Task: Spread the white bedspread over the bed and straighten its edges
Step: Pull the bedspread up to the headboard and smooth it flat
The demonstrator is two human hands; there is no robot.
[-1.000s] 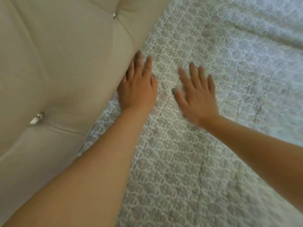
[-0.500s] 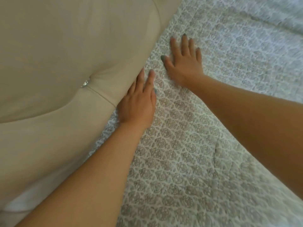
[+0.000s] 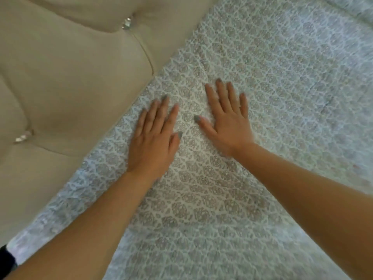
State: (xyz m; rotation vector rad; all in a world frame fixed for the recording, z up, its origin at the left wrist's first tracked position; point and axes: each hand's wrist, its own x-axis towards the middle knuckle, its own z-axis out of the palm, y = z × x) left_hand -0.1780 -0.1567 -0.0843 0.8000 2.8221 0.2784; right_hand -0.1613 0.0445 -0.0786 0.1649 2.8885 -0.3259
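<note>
The white bedspread, patterned with grey lace-like motifs, covers the bed across the right and lower part of the view. Its edge runs diagonally along the headboard. My left hand lies flat on the bedspread with straight fingers, a short way from that edge. My right hand lies flat beside it, fingers spread, palm pressing the cloth. Both hands hold nothing. A small crease shows just beyond the right fingertips.
A beige tufted headboard with shiny buttons fills the upper left and meets the bedspread's edge. A dark object peeks in at the lower left corner.
My right hand has slid back from farther up along the headboard to lie next to my left hand. My left hand has come away from the gap at the headboard onto the bedspread.
</note>
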